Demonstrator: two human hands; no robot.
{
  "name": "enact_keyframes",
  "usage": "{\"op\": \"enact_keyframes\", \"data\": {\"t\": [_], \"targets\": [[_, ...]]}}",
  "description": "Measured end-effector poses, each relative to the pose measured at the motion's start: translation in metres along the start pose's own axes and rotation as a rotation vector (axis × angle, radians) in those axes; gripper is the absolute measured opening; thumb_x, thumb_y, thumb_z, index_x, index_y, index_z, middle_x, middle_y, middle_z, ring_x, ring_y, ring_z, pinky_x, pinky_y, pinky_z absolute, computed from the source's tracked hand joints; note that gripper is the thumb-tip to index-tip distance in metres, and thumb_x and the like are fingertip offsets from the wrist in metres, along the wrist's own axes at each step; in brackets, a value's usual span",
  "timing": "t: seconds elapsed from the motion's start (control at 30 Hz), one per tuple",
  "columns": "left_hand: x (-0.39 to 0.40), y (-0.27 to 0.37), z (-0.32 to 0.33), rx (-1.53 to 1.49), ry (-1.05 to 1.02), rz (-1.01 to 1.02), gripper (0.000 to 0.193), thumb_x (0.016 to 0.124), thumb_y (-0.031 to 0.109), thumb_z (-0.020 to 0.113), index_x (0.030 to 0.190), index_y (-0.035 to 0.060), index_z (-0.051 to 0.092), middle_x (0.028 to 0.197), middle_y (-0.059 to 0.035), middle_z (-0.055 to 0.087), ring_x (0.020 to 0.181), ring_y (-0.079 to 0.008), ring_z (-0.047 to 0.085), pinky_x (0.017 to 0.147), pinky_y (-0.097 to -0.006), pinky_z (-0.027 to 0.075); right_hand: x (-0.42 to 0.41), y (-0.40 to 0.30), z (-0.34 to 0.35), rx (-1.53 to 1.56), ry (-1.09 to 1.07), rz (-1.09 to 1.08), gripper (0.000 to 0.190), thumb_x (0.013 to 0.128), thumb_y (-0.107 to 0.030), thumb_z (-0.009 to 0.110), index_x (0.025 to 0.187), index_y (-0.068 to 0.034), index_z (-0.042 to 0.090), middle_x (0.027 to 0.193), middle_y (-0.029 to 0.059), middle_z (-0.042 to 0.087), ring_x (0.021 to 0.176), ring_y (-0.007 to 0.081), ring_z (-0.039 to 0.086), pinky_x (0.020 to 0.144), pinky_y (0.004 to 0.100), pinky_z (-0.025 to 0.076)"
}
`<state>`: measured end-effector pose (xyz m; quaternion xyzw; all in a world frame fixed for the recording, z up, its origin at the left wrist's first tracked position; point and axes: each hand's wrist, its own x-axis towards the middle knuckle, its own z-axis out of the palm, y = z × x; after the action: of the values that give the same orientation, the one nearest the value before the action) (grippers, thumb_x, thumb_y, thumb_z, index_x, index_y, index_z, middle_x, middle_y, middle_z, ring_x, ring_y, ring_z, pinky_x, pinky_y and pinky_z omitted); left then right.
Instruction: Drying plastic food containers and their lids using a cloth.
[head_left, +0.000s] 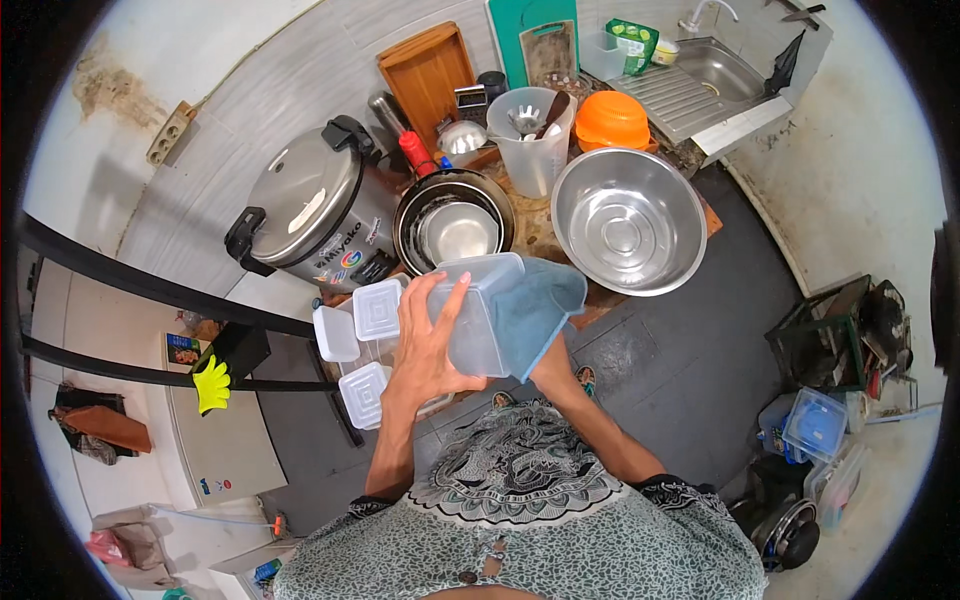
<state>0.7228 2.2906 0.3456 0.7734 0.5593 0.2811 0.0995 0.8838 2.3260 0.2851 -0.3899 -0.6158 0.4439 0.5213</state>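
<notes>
A clear plastic food container (472, 330) is held up in front of me, tilted on its side. My left hand (427, 341) grips it, fingers spread over its near side. A blue cloth (534, 311) covers the container's right end, and my right hand (551, 367) is mostly hidden beneath it; only the wrist and part of the hand show. Left of my left hand sit white square plastic lids (377, 310) and more clear containers on the table. Just beyond the held container is a stack of metal pans (459, 229).
A large stainless steel basin (628, 221) stands at the table's right edge. A Miyako rice cooker (322, 210) is at left. Behind are a plastic measuring jug (531, 142) with utensils, an orange colander (613, 120) and a sink (712, 75). Black rails (172, 285) cross the left side.
</notes>
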Motion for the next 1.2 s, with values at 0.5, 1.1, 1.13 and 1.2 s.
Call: {"op": "enact_keyframes", "data": {"t": [0.5, 1.1, 1.13, 1.2], "targets": [[0.007, 0.005, 0.008, 0.104, 0.385, -0.058, 0.105, 0.047, 0.027, 0.083, 0.139, 0.0083, 0.037, 0.132, -0.0227, 0.032, 0.123, -0.0404, 0.031, 0.101, -0.0513, 0.028, 0.033, -0.037, 0.002, -0.351, -0.075, -0.44, 0.036, 0.084, -0.018, 0.055, 0.112, 0.004, 0.052, 0.111, 0.0251, 0.054, 0.105, 0.0436, 0.051, 0.098, 0.0498, 0.034], [-0.015, -0.009, 0.005, -0.222, 0.411, -0.073, 0.122, 0.037, 0.026, 0.083, 0.144, 0.0063, 0.025, 0.131, -0.018, 0.035, 0.122, -0.0358, 0.034, 0.102, -0.0478, 0.032, 0.05, 0.004, -0.009, -0.175, -0.319, -0.147, 0.018, 0.087, -0.011, 0.056, 0.101, -0.002, 0.062, 0.102, 0.0124, 0.063, 0.09, 0.0218, 0.059, 0.081, 0.0347, 0.047], [-0.015, -0.008, 0.009, -0.223, 0.411, -0.071, 0.122, 0.037, 0.026, 0.083, 0.144, 0.0063, 0.025, 0.131, -0.018, 0.035, 0.122, -0.0358, 0.034, 0.102, -0.0478, 0.032, 0.039, 0.007, -0.009, -0.042, -0.239, -0.258, 0.016, 0.082, -0.012, 0.058, 0.094, -0.002, 0.06, 0.091, 0.0127, 0.061, 0.084, 0.0242, 0.059, 0.076, 0.0357, 0.047], [-0.015, -0.004, 0.014, -0.504, 0.364, -0.164, 0.126, 0.04, 0.028, 0.083, 0.145, 0.003, 0.018, 0.133, -0.017, 0.035, 0.124, -0.0315, 0.036, 0.105, -0.0438, 0.031, 0.034, -0.005, -0.02, 0.091, -0.159, -0.368, 0.015, 0.077, -0.014, 0.06, 0.087, -0.003, 0.058, 0.08, 0.0129, 0.059, 0.079, 0.0265, 0.059, 0.071, 0.0367, 0.047]]}}
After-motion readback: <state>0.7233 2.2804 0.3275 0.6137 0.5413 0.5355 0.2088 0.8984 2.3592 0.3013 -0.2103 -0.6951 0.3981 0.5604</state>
